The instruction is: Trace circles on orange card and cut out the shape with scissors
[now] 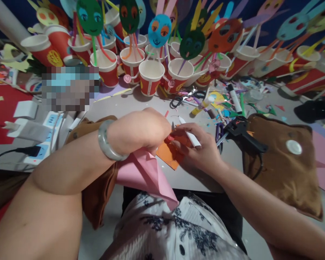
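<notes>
My left hand (pixel 148 128), a pale bangle on its wrist, is bent over with its fingers curled under and mostly hidden. Close beside it, my right hand (pixel 203 148) is closed, with a white marker pen (pixel 193 138) slanting between its fingers. A small red piece (pixel 170 138) shows at the right fingertips, between both hands; its kind is unclear. Below them lies an orange sheet (pixel 169 155), partly covered by my right hand. Folded pink paper (pixel 148 175) sticks out beneath my left wrist and hangs over the table's front edge.
Red and white paper cups (pixel 151 77) with colourful paper puppets line the back. Scissors (pixel 188 98), a glue stick (pixel 203 105) and paper scraps lie before them. A black glue gun (pixel 242 137) rests beside a brown cushion (pixel 287 162). Power strips (pixel 40 141) sit left.
</notes>
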The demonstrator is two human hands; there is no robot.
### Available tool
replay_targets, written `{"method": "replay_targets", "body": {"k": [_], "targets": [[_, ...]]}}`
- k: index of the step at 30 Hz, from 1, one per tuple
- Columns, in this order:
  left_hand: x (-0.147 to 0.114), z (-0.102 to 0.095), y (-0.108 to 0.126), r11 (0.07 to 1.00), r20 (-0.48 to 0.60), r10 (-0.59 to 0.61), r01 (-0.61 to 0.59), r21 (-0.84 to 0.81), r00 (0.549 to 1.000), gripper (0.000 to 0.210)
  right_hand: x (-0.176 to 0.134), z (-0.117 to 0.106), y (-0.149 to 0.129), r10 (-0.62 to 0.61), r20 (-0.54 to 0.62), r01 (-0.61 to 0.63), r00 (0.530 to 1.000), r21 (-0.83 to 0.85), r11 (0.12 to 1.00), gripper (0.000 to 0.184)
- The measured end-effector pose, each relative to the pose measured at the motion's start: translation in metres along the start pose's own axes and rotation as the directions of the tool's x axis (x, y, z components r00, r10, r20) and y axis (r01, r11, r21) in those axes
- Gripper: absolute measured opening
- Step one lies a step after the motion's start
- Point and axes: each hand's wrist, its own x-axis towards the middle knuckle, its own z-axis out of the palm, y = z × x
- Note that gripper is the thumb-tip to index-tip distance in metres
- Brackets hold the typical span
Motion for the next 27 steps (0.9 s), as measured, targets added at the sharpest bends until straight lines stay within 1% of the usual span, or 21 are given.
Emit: {"method": "replay_targets", "body": {"k": [4, 7, 14, 18, 21, 24, 27], "targets": [[0.0000, 0.0017, -0.0018, 0.999, -0.039, 0.039, -0.039, -0.010, 0.998, 0.007, 0.0015, 0.0004, -0.0007, -0.006, 0.016, 0.007, 1.000, -0.013, 1.000, 0.021], [0.0008, 0.0025, -0.0023, 1.000, -0.052, 0.019, -0.019, -0.007, 0.998, 0.006, 0.0017, 0.0007, -0.0002, -0.020, 0.011, 0.020, 1.000, -0.021, 1.000, 0.021], [0.0032, 0.0027, -0.0037, 1.000, -0.004, 0.028, -0.028, 0.001, 1.000, 0.013, 0.0033, 0.0007, -0.0027, -0.048, 0.015, 0.049, 0.999, -0.066, 0.997, 0.018], [0.0020, 0.0024, -0.0050, 0.997, -0.007, 0.063, -0.063, -0.035, 0.998, 0.021, 0.0046, -0.0002, -0.0058, -0.068, 0.021, 0.069, 0.997, -0.074, 0.995, 0.017], [0.0024, 0.0037, -0.0058, 0.996, -0.017, 0.085, -0.086, -0.032, 0.996, 0.020, 0.0047, -0.0012, -0.0076, -0.084, 0.022, 0.086, 0.996, -0.079, 0.993, 0.015], [0.0060, 0.0071, -0.0072, 0.991, -0.064, 0.132, -0.134, -0.025, 0.989, 0.020, 0.0036, -0.0019, -0.0078, -0.100, 0.010, 0.101, 0.995, -0.097, 0.990, 0.014], [0.0096, 0.0096, -0.0084, 0.987, -0.075, 0.153, -0.156, -0.041, 0.985, 0.024, 0.0017, -0.0024, -0.0066, -0.089, 0.009, 0.090, 0.996, -0.124, 0.988, 0.016]]}}
